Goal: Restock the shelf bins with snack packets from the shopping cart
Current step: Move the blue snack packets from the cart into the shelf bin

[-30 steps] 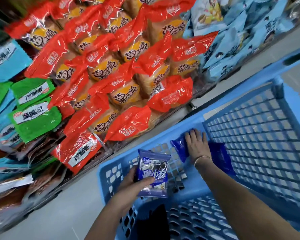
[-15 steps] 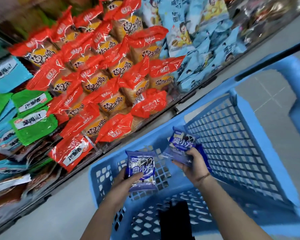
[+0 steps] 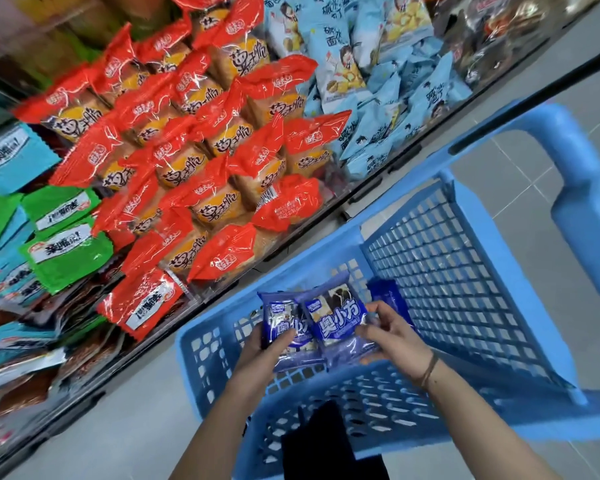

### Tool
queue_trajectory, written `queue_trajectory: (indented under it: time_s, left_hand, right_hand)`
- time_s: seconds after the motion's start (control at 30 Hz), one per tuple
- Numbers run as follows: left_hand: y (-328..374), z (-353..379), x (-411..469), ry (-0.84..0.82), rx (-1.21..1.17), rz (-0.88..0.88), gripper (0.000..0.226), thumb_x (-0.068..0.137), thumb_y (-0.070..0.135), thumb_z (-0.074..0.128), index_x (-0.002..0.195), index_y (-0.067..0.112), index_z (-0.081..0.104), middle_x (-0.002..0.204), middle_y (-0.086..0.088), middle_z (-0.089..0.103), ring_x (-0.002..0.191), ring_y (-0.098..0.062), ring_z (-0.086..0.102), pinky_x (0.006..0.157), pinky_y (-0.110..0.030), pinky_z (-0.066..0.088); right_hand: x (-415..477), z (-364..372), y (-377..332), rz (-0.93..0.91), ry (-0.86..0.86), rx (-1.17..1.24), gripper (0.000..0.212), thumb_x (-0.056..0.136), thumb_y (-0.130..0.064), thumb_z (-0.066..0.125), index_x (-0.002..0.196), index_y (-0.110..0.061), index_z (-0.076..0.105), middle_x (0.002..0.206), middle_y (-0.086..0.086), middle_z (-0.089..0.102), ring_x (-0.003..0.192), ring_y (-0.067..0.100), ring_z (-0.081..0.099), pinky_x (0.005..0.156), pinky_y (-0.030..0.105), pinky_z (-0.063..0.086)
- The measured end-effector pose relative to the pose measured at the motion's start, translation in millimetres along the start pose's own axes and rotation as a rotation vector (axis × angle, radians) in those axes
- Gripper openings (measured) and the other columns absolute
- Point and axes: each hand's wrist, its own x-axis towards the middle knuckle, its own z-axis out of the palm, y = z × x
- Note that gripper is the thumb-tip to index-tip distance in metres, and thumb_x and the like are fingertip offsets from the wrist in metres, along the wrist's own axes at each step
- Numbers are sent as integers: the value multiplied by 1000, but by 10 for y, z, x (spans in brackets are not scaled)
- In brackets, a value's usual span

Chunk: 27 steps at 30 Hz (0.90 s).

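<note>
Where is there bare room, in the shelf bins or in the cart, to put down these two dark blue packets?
None in the bins: red packets and light blue packets lie heaped, overlapping. The cart has bare mesh right of the right hand and under the dark blue packets that it and the left hand hold.

Two bare forearms (image 3: 465, 410) end in the bare left hand (image 3: 267, 348) and bare right hand (image 3: 392, 341). A thin dark cord bracelet (image 3: 429, 370), in a couple of strands, circles the right wrist. Black fabric (image 3: 319, 441) shows low between the arms; whether it is clothing cannot be told.
</note>
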Motion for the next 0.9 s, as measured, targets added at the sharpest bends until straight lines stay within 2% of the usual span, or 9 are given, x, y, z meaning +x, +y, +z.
queue_trajectory:
  time_s: [0.1,0.2,0.33,0.4,0.5,0.6,0.7,0.83,0.9]
  left_hand:
    - [-7,76,-23,4,15,6,84,63,61,68,136,30,40,130,12,52,123,-15,49,108,-43,39]
    - [18,123,-19,22,62,35,82,54,64,74,123,27,51,125,6,61,110,-13,60,97,-39,48]
    - [-24,61,52,7,35,-6,89,44,46,85,124,22,55,111,0,71,101,-21,68,96,-45,50]
    - [-53,13,81,-4,2,-40,81,50,38,87,123,24,55,109,3,71,99,-18,68,91,-41,52]
    - [-84,-21,115,-1,-24,-64,79,45,47,88,117,32,58,103,10,73,96,-13,70,89,-37,51]
    - [-111,-63,200,0,-58,-64,82,36,55,88,111,38,60,108,9,72,100,-15,68,94,-41,49]
    - [-148,-99,279,12,-57,-84,69,40,56,85,101,47,55,112,14,64,106,-13,61,97,-40,46]
    - [-222,-109,279,31,-77,-55,77,44,55,84,115,39,57,105,14,71,99,-11,67,90,-36,50]
    - [-244,-93,241,55,-83,-58,79,44,56,84,115,36,58,111,13,69,106,-13,64,98,-40,48]
  right_hand:
    - [-6,161,75,7,3,-69,20,90,-2,56,90,-14,40,69,1,40,50,0,51,46,25,54]
    - [1,326,224,-46,-26,-266,20,90,-13,59,85,-20,41,70,0,48,52,5,52,39,22,48]
    - [49,399,348,-98,-47,-430,19,88,-27,61,76,-34,48,64,-17,56,53,0,51,47,19,45]
    - [141,298,348,-103,153,-431,2,90,-29,60,90,-31,58,83,-15,61,75,8,58,67,18,46]
    - [355,-162,347,-4,623,-808,38,86,-22,62,118,-5,51,117,13,52,107,29,50,90,35,42]
    - [594,-425,386,139,652,-1118,50,84,-19,59,127,-6,38,128,13,44,114,31,45,87,41,42]
    - [871,-377,506,194,622,-1119,55,82,-13,62,127,-4,33,134,16,39,120,33,40,92,41,40]
    - [1019,-319,496,171,803,-732,38,79,-5,63,111,-4,43,119,19,53,104,35,53,80,43,47]
    - [969,-298,515,157,785,-897,41,79,-3,61,117,-3,43,125,19,46,112,35,46,83,44,45]
